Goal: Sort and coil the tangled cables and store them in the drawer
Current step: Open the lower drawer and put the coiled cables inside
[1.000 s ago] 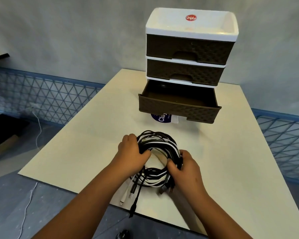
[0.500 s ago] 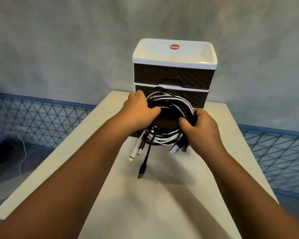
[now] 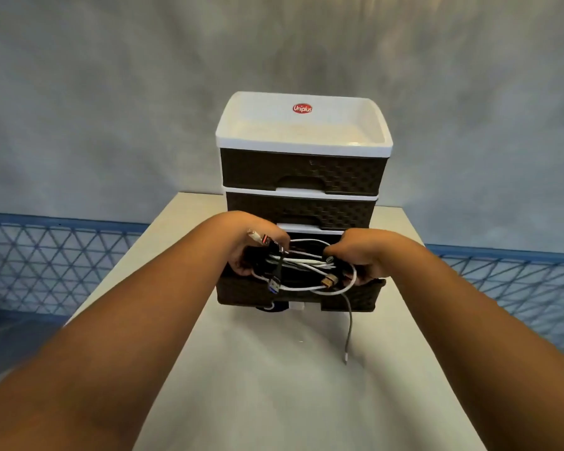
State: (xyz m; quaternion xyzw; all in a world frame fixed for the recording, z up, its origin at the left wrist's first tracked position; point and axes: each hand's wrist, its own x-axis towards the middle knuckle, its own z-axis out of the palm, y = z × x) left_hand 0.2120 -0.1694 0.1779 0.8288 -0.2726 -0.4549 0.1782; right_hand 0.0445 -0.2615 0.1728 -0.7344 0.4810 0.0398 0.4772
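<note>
We have carried the coiled cables (image 3: 302,266) from the table (image 3: 274,385) up to the bottom drawer (image 3: 241,292) of the three-tier plastic organizer (image 3: 303,148), and they now sit in its open mouth, where half a second ago we still held them in the air in front of the unit. Our left hand (image 3: 254,247) curls round the left side of the bundle and our right hand (image 3: 360,255) curls round the right, both gripping it rather than lying flat. The coil looks flatter and wider than a second ago on the tabletop, as if pressed down to fit. Several plugs poke out, a blue-tipped USB plug (image 3: 273,285) and a gold-coloured plug (image 3: 329,282) at the drawer's front edge, and one grey cable end (image 3: 348,323) hangs over the front and down toward the table. By our reckoning the storing is nearly done; that dangling tail needs tucking in before the drawer can slide shut. The two upper drawers stay closed.
</note>
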